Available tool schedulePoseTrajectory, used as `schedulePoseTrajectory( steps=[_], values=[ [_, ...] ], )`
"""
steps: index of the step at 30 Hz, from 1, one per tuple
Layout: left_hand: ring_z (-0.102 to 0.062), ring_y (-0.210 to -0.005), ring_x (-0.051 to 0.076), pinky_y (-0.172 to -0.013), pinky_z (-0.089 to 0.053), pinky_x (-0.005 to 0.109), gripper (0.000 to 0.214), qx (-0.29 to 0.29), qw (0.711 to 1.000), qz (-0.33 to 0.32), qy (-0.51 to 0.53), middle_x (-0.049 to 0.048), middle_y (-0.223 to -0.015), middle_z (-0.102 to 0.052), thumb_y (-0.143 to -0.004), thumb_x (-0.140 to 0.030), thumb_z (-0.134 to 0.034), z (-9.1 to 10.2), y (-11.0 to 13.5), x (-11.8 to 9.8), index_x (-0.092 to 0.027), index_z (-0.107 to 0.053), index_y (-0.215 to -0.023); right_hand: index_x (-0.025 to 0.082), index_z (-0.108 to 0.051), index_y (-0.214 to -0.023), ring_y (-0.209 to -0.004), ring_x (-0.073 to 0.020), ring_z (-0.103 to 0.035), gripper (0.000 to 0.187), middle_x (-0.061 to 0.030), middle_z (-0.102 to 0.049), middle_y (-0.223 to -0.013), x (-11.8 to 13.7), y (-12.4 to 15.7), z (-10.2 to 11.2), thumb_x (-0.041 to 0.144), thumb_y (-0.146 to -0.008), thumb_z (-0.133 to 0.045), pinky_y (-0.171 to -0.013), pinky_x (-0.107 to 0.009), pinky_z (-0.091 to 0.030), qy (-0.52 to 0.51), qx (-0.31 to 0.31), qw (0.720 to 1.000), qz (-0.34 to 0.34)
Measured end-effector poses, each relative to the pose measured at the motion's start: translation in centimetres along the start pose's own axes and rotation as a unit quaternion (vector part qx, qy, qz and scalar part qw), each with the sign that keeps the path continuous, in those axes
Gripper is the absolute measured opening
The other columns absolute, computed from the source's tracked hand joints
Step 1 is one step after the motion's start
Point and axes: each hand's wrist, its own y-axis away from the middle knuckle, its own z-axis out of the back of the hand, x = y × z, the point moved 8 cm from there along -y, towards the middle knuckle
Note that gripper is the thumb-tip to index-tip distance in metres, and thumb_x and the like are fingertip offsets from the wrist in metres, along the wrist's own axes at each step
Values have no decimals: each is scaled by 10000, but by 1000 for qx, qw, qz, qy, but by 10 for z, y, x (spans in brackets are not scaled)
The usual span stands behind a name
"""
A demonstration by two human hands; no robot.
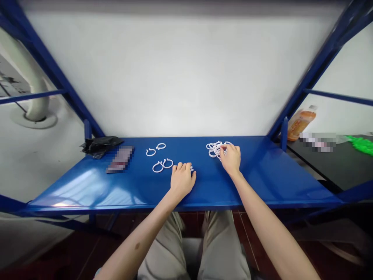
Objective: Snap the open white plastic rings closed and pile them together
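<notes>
At a blue table (214, 188), a right hand (232, 158) touched heaped white rings (217, 148); the left hand (182, 179) arched over a white piece (191, 168) near four loose rings (162, 166). Either grip was impossible to tell.

We counted four unobstructed white rings (162, 167) left of centre, one black bag (100, 146) mid-left and one bottle (301, 122) at right; the ring heap (216, 147) right of centre overlapped too much for counting.

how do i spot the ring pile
On the blue table, look to the back, right of middle. The right hand is at the ring pile. Its white rings overlap in a heap, unlike the ring pairs farther left.
</notes>
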Motion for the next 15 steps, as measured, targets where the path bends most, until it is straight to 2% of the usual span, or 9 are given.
schedulePoseTrajectory(
  steps=[3, 7, 12, 15],
  values=[
    [-570, -1006, 325, -870, -381, 467, 229, 11, 1000, 4, 7, 120, -1023, -712, -963, -293, -524, -3, 0, 1, -180, -618, -1138, 198, -698, -941, -999, -309, -510, 194, -126, -721, -1030, -9, -10, -10, 291, -928, -529, -896, -450, -396, 13, 4, 1000, -22],
    [-580, -973, 305, -862, -378, 459, 180, 17, 1000, -4, 6, 106, -991, -709, -975, -232, -484, -2, 2, 0, -196, -628, -1076, 193, -703, -903, -1012, -322, -493, 214, -143, -728, -990, -5, -15, -19, 300, -927, -519, -873, -459, -388, 43, 3, 999, -16],
    [-590, -958, 295, -849, -378, 445, 155, 13, 1000, -9, 19, 99, -977, -711, -980, -202, -479, 0, 3, -2, -194, -622, -1040, 187, -718, -980, -1046, -336, -489, 225, -146, -738, -1000, 4, -14, -15, 309, -946, -532, -872, -475, -392, 71, -1, 997, 28],
    [-595, -956, 285, -847, -382, 440, 149, 18, 997, 3, 71, 90, -997, -721, -990, -211, -473, -1, 0, 0, -202, -618, -1026, 190, -715, -1015, -1066, -341, -492, 235, -137, -736, -1020, 16, -7, -11, 303, -968, -514, -907, -494, -398, 50, -1, 997, 53]
  ],
)
